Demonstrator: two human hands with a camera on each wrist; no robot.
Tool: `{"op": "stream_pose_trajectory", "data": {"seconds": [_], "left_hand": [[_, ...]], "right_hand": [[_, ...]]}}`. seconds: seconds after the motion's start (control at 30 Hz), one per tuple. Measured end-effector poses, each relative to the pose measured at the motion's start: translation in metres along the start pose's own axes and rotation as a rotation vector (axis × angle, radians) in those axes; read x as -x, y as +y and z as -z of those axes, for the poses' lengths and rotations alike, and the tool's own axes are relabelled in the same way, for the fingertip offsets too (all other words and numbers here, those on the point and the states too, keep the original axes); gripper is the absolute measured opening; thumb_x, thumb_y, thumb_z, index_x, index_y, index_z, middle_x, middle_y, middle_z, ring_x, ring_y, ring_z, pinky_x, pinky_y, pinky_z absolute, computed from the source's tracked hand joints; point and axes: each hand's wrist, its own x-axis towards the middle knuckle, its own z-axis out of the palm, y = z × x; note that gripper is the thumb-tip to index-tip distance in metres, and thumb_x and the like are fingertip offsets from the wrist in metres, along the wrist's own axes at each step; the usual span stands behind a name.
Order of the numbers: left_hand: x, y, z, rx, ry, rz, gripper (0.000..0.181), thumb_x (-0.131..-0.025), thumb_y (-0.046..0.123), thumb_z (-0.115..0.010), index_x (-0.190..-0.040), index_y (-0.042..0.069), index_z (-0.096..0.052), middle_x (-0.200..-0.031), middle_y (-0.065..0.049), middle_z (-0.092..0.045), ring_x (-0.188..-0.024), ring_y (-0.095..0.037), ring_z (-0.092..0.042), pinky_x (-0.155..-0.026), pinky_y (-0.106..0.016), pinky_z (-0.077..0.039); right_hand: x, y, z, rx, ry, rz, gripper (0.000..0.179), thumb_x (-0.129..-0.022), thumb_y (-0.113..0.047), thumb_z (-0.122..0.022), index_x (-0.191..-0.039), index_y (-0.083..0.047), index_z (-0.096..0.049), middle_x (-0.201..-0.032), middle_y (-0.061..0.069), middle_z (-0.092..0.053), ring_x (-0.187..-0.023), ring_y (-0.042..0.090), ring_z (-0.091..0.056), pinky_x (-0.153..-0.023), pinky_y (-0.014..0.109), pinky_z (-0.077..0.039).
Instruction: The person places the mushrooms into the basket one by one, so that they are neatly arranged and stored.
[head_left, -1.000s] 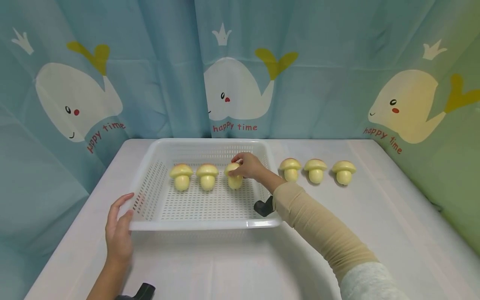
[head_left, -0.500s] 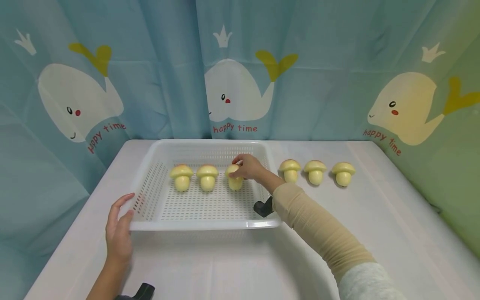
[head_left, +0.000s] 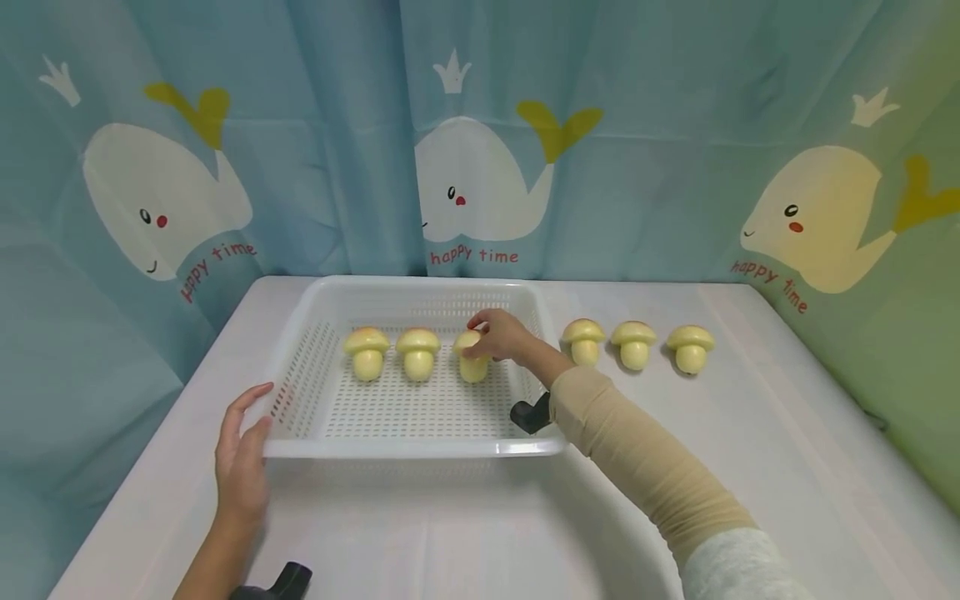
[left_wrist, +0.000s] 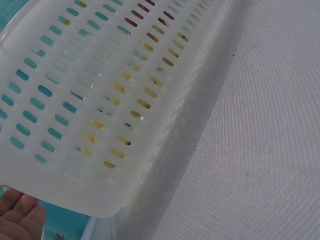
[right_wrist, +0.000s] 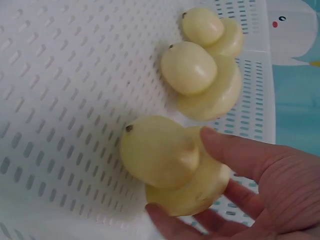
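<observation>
White basket (head_left: 420,450) on desk (head_left: 420,533). Left hand (head_left: 242,475): grip apart, touching basket's left side. Right hand (head_left: 504,336): grip clamped on mushroom-shaped piece (head_left: 474,371) inside basket, beside two others (head_left: 418,360). Step apparently placement; next move likely calls for clean release.

Three mushrooms (head_left: 418,363) in the basket (head_left: 412,448), three others (head_left: 633,356) rightward

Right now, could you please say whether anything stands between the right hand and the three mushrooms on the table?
Yes: the basket's right wall. The right hand holds a mushroom inside it; the three mushrooms are outside, past that wall.
</observation>
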Motion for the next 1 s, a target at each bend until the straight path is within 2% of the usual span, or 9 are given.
{"op": "stream_pose_trajectory", "data": {"seconds": [0.23,0.37,0.47,0.6,0.77,1.0], "left_hand": [[0.000,0.000,-0.001,-0.017,-0.011,-0.005,0.042,-0.096,0.018,-0.026,-0.136,0.017,-0.037,-0.139,0.003,-0.032,-0.114,-0.012,-0.039,-0.084,-0.024,-0.036],[0.000,0.000,0.000,-0.021,-0.002,0.008,0.042,-0.096,0.017,-0.025,-0.136,0.017,-0.038,-0.139,0.002,-0.032,-0.115,-0.011,-0.039,-0.084,-0.022,-0.036],[-0.001,0.000,0.001,-0.032,0.000,0.017,0.042,-0.096,0.018,-0.025,-0.135,0.017,-0.038,-0.139,0.002,-0.033,-0.116,-0.011,-0.039,-0.084,-0.020,-0.036],[-0.001,0.000,0.000,-0.042,-0.001,0.022,0.041,-0.096,0.018,-0.025,-0.135,0.017,-0.038,-0.139,0.003,-0.032,-0.116,-0.011,-0.039,-0.084,-0.020,-0.036],[-0.001,-0.001,-0.001,-0.018,0.006,0.015,0.041,-0.095,0.015,-0.025,-0.135,0.015,-0.038,-0.138,0.001,-0.033,-0.112,-0.010,-0.041,-0.079,-0.016,-0.038],[-0.002,-0.002,0.000,0.000,0.009,0.014,0.042,-0.095,0.013,-0.024,-0.135,0.012,-0.038,-0.135,0.004,-0.033,-0.112,-0.010,-0.039,-0.079,-0.016,-0.037]], "right_hand": [[0.008,0.001,0.008,0.033,-0.019,-0.004,0.058,-0.072,-0.016,-0.077,-0.124,-0.006,-0.052,-0.114,0.016,-0.053,-0.091,0.024,-0.053,-0.070,0.039,-0.049],[0.010,-0.002,0.014,0.051,0.034,0.045,0.061,-0.073,-0.017,-0.077,-0.126,-0.005,-0.051,-0.123,0.019,-0.049,-0.106,0.029,-0.050,-0.077,0.037,-0.047],[0.013,-0.007,0.020,-0.020,0.079,0.096,0.057,-0.075,-0.015,-0.076,-0.126,-0.004,-0.052,-0.124,0.019,-0.051,-0.111,0.030,-0.049,-0.082,0.037,-0.046],[0.024,-0.014,0.027,-0.145,0.089,0.169,0.051,-0.076,-0.012,-0.074,-0.122,-0.003,-0.055,-0.122,0.018,-0.054,-0.111,0.031,-0.051,-0.085,0.037,-0.046],[0.038,-0.021,0.038,-0.181,0.105,0.256,0.046,-0.076,-0.013,-0.074,-0.118,-0.003,-0.058,-0.122,0.016,-0.055,-0.113,0.031,-0.050,-0.091,0.037,-0.041],[0.048,-0.019,0.055,-0.205,0.132,0.247,0.048,-0.078,-0.013,-0.072,-0.122,-0.004,-0.056,-0.124,0.014,-0.053,-0.114,0.030,-0.048,-0.091,0.039,-0.041]]}}
